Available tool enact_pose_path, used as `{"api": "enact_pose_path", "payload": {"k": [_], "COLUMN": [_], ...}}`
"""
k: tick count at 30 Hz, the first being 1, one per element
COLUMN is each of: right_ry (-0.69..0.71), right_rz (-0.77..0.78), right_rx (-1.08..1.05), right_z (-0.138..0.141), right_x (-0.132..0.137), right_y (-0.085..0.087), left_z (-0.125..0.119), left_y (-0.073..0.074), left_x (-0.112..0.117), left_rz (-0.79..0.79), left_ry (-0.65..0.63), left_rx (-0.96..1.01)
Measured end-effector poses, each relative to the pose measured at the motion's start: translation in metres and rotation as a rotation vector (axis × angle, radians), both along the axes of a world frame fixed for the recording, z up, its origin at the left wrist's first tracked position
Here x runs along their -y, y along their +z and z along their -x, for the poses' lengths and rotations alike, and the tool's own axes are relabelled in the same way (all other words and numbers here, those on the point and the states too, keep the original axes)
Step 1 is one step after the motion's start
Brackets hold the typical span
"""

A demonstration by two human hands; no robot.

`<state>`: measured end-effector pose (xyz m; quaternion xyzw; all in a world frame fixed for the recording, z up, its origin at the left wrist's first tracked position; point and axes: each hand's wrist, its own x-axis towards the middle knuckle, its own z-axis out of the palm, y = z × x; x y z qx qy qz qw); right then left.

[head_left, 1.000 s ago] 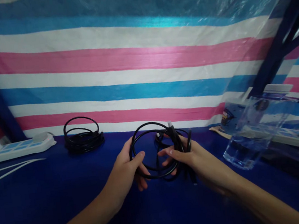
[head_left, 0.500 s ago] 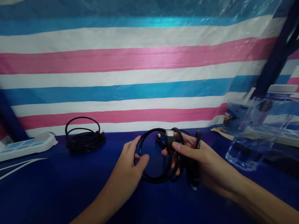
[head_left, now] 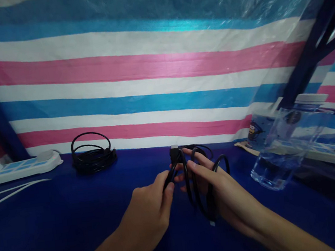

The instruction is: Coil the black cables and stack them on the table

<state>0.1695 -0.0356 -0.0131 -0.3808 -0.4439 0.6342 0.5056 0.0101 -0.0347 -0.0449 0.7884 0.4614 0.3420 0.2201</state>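
Note:
A looped black cable (head_left: 187, 184) hangs between my two hands above the blue tabletop. My left hand (head_left: 151, 209) is closed, pinching strands of it between thumb and fingers. My right hand (head_left: 217, 180) has its fingers through and around the loops and carries the rest of the coil. One black plug with a silver end (head_left: 175, 153) points up between the hands. A second pale metal tip (head_left: 212, 223) dangles below the right hand. Part of a black cable coil (head_left: 205, 148) shows behind my right fingers; whether it joins the held one is unclear.
At the back left lies another coiled black cable (head_left: 94, 161). Left of it is a white power strip (head_left: 48, 162) with white cords (head_left: 25, 186) in front. On the right stand a clear plastic bottle (head_left: 271, 172) and a patterned cup (head_left: 255, 133). Striped sheeting (head_left: 136, 68) hangs behind.
My left hand has moved right and closed on the cable strands. The wide loop has narrowed, and the silver-ended plug has shifted left, out from under my right thumb.

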Motion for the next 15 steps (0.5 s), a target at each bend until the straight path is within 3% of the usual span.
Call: {"api": "enact_pose_path", "payload": {"k": [6,11,15], "right_ry": [0.122,0.321,0.283], "right_rz": [0.014,-0.089,-0.104], "right_rx": [0.029,0.136,0.204], "right_z": [0.001,0.005,0.004], "right_x": [-0.002,0.003,0.005], "right_y": [-0.011,-0.011,-0.006], "left_z": [-0.002,0.002,0.005], "left_y": [0.011,0.016,0.016], "left_x": [-0.002,-0.010,-0.014], "left_rz": [0.233,0.480,0.613], "left_ry": [0.069,-0.047,-0.061], "left_rx": [0.261,0.567,0.725]}}
